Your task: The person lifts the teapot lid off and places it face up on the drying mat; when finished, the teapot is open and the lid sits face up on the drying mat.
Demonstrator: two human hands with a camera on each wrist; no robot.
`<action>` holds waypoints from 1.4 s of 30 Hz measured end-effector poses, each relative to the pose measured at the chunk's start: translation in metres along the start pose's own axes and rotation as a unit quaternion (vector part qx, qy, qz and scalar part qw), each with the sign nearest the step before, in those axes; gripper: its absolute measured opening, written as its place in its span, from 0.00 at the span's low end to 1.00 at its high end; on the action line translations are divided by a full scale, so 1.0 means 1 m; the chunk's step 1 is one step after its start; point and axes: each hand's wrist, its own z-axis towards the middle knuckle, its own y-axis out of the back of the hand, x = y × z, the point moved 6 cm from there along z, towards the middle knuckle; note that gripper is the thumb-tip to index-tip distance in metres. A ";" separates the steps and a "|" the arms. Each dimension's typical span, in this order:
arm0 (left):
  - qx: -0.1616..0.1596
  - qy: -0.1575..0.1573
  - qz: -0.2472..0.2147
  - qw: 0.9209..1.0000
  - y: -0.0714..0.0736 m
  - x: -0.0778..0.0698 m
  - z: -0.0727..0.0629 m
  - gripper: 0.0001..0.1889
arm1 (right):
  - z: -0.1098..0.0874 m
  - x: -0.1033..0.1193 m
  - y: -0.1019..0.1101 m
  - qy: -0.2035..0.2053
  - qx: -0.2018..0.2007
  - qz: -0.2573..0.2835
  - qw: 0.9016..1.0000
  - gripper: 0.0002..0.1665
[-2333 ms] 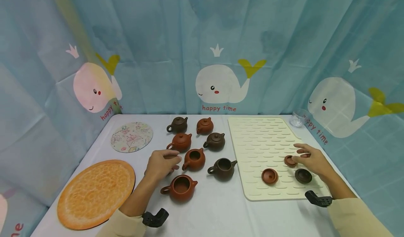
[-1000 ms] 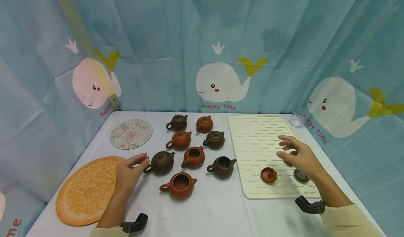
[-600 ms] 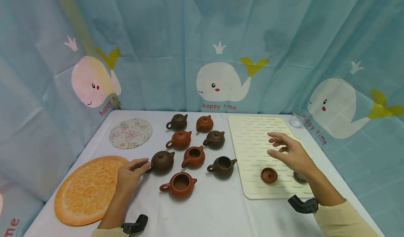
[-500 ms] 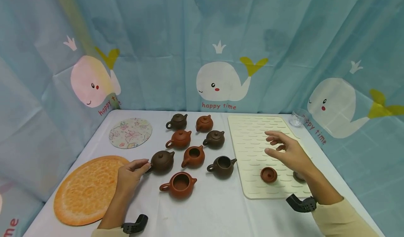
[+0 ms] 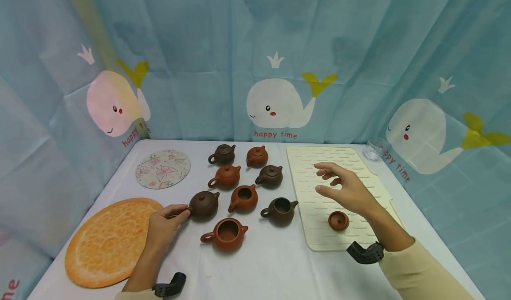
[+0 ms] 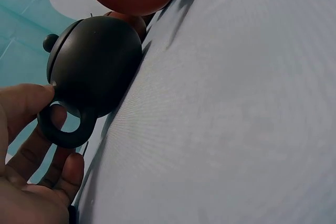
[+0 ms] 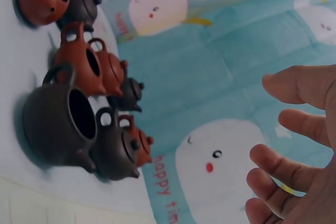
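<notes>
The left hand [image 5: 164, 225] pinched the handle [image 6: 67, 139] of the dark lidded teapot [image 5: 204, 206] on the worktop [image 5: 263, 269]; the right hand [image 5: 344, 189], free, hovered above the cream mat [image 5: 313, 233], thumb apart from loosely curved fingers.

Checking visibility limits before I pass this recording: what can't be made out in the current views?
Head view: the handle of the dark teapot, partly hidden by the left hand.
Head view: part of the cream mat, covered by the right hand and forearm.
Head view: any contents of the clear cup, too small.
Left wrist view: most of the red teapot, cut off by the top edge.
</notes>
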 end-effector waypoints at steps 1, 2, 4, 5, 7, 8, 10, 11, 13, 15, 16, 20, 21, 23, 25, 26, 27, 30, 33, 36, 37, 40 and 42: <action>0.000 0.000 0.001 1.000 0.000 0.000 0.000 0.08 | 0.002 0.002 -0.002 0.003 0.004 0.002 1.000 0.29; 0.000 0.000 0.001 1.000 0.000 0.000 0.000 0.08 | 0.003 0.003 -0.004 0.005 0.007 0.004 1.000 0.29; 0.001 0.000 0.001 1.000 0.000 0.000 0.000 0.08 | 0.007 0.006 -0.009 0.006 0.014 0.008 1.000 0.29; 0.001 0.000 0.002 1.000 0.000 0.000 -0.001 0.08 | 0.009 0.008 -0.011 0.007 0.017 0.011 1.000 0.29; 0.001 0.001 0.004 1.000 0.000 0.000 -0.001 0.08 | 0.014 0.012 -0.015 0.008 0.023 0.018 1.000 0.28; 0.001 0.001 0.005 1.000 0.000 -0.001 -0.001 0.09 | 0.016 0.013 -0.018 0.007 0.026 0.023 0.999 0.28; -0.001 0.001 0.008 1.000 -0.001 -0.001 0.000 0.09 | 0.021 0.016 -0.023 0.008 0.032 0.031 0.999 0.27; -0.002 0.001 0.011 1.000 -0.001 -0.001 0.000 0.09 | 0.023 0.018 -0.026 0.009 0.034 0.033 0.999 0.27; -0.005 0.000 0.014 1.000 -0.001 -0.001 0.000 0.08 | 0.029 0.021 -0.031 0.012 0.038 0.037 0.999 0.27; -0.007 0.000 0.016 1.000 0.000 0.000 -0.001 0.08 | 0.034 0.025 -0.036 0.018 0.042 0.039 0.998 0.26; -0.008 -0.001 0.017 1.000 0.000 0.001 -0.001 0.08 | 0.037 0.027 -0.038 0.022 0.044 0.040 0.998 0.26; -0.009 -0.006 0.017 1.000 0.000 0.001 -0.001 0.08 | 0.048 0.032 -0.049 0.027 0.052 0.047 0.997 0.26; -0.009 -0.006 0.015 1.000 0.000 0.001 -0.001 0.08 | 0.051 0.033 -0.052 0.026 0.054 0.051 0.997 0.26; -0.008 -0.008 0.014 1.000 0.000 0.001 0.000 0.08 | 0.055 0.034 -0.058 0.023 0.058 0.056 0.996 0.26; -0.009 -0.008 0.015 1.000 0.000 0.001 0.000 0.08 | 0.060 0.036 -0.064 0.021 0.059 0.067 0.996 0.26; -0.009 -0.008 0.016 1.000 0.000 0.001 0.000 0.08 | 0.062 0.037 -0.066 0.021 0.059 0.071 0.995 0.25; -0.010 -0.007 0.017 1.000 0.000 0.001 0.001 0.08 | 0.065 0.038 -0.069 0.022 0.058 0.076 0.995 0.25; -0.009 -0.008 0.014 1.000 -0.002 0.001 0.001 0.08 | 0.071 0.041 -0.076 0.023 0.057 0.095 0.994 0.25; -0.007 -0.008 0.008 1.000 -0.003 0.001 0.001 0.08 | 0.076 0.044 -0.085 0.017 0.066 0.112 0.991 0.28; -0.005 -0.006 0.010 1.000 -0.002 0.002 0.000 0.08 | 0.081 0.046 -0.097 0.010 0.081 0.129 0.988 0.29; -0.005 -0.006 0.010 1.000 -0.002 0.003 0.000 0.08 | 0.082 0.046 -0.101 0.011 0.086 0.133 0.987 0.30; -0.005 -0.008 0.010 1.000 -0.001 0.002 0.000 0.08 | 0.088 0.050 -0.113 0.019 0.095 0.141 0.985 0.29; -0.006 -0.008 0.010 1.000 -0.001 0.002 0.000 0.08 | 0.092 0.052 -0.121 0.026 0.099 0.141 0.985 0.28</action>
